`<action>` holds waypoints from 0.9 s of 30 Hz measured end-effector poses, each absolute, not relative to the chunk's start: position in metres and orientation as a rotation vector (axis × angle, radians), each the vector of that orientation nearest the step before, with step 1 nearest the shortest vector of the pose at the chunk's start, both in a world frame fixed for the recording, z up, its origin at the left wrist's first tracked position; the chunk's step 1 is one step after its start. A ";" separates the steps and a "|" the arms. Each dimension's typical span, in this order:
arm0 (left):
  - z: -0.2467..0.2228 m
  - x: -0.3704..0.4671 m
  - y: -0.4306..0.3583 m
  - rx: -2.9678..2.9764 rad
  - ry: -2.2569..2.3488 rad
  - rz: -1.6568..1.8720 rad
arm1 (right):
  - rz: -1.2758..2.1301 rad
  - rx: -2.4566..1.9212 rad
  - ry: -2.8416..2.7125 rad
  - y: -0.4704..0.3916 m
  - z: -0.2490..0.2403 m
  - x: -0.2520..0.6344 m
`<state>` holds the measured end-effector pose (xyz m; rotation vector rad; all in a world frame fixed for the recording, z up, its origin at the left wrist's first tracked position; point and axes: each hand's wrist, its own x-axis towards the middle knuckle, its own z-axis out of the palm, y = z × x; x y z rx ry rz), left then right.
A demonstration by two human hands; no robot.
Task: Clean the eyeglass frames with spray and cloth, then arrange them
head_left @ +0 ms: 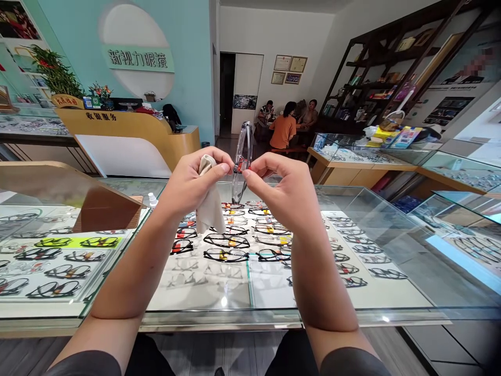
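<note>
"Turquoise wall (191, 47) beyond the left hand (195, 180): can any writing be read in the head view?"

"新视力眼镜 is lettered on the sign (136, 58), and 收银服务 on the wooden counter (156, 130) lower down. Beyond the right hand (282, 183), the framed certificates (298, 65) are too small to be read."

"How are the hands held?"

"Clear-framed glasses (245, 137) are pinched by the thumb and fingers of each, edge-on and upright between them. A pale cloth (211, 211) is also gripped in the left and hangs below it. Whether the red mark (249, 168) by the right fingertips bears writing cannot be told."

"And underneath?"

"Rows of spectacles (226, 254) with coloured tags are displayed inside the glass case (219, 317)."
</note>
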<state>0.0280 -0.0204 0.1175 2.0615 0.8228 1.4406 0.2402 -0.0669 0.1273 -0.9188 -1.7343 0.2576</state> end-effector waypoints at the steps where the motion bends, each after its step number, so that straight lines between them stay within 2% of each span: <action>1: 0.118 0.028 -0.020 2.067 0.802 1.412 | 0.259 -0.926 -1.741 -0.068 0.128 0.240; 7: 0.117 0.026 -0.019 2.064 0.769 1.270 | 0.272 -0.944 -1.754 -0.069 0.129 0.242; 27: 0.116 0.027 -0.020 2.116 0.810 1.316 | 0.214 -1.024 -1.784 -0.073 0.130 0.244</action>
